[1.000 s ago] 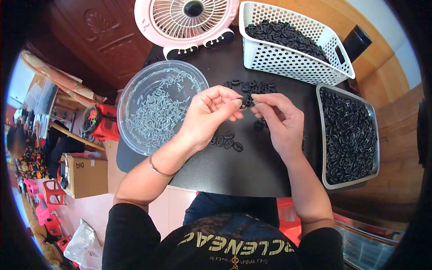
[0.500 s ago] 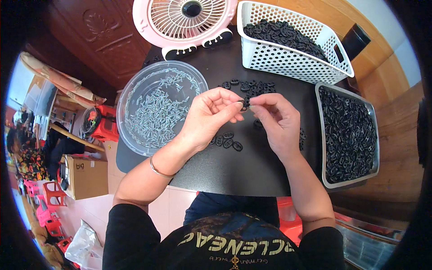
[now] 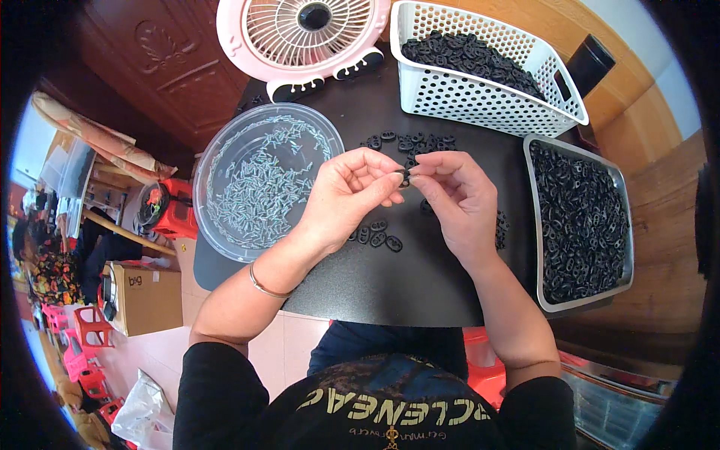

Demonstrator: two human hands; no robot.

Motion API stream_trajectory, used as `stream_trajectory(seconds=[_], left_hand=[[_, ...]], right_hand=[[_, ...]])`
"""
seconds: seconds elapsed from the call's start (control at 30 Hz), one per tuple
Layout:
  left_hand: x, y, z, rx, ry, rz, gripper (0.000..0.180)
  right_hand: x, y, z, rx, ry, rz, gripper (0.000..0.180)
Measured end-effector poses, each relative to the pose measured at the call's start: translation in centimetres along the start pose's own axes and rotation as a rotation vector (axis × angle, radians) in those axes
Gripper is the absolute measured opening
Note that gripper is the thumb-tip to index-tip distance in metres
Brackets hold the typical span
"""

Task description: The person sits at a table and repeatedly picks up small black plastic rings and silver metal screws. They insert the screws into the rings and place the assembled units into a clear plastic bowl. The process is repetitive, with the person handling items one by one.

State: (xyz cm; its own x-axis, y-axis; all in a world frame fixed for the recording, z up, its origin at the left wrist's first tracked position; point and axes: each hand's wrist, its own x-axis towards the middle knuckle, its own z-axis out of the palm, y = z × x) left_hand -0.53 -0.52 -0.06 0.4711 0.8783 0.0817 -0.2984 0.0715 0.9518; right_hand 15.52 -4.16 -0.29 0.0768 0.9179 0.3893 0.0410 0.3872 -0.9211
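Between my fingertips I hold one small black plastic piece [image 3: 406, 178], pinched from both sides just above the dark table, so most of it is hidden and I cannot tell its pose. It is oval, like the loose black pieces [image 3: 377, 235] that lie flat in a short row under my left hand [image 3: 346, 196], each with two holes. More black pieces [image 3: 409, 142] lie scattered just beyond my right hand [image 3: 456, 201].
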Motion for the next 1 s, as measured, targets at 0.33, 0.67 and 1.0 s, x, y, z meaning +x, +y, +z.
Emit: stream_trajectory(seconds=[0.33, 0.67, 1.0], left_hand=[[-0.3, 0.0, 0.4, 0.098, 0.05, 0.055, 0.008], [-0.4, -0.4, 0.6, 0.185, 0.079, 0.096, 0.009], [0.0, -0.3, 0.1, 0.033, 0.031, 0.029, 0.008]], right_hand=[[-0.1, 0.0, 0.2, -0.037, 0.021, -0.009, 0.013], [-0.1, 0.4, 0.3, -0.082, 0.011, -0.012, 0.012], [0.4, -0.1, -0.6, -0.185, -0.041, -0.064, 0.013]])
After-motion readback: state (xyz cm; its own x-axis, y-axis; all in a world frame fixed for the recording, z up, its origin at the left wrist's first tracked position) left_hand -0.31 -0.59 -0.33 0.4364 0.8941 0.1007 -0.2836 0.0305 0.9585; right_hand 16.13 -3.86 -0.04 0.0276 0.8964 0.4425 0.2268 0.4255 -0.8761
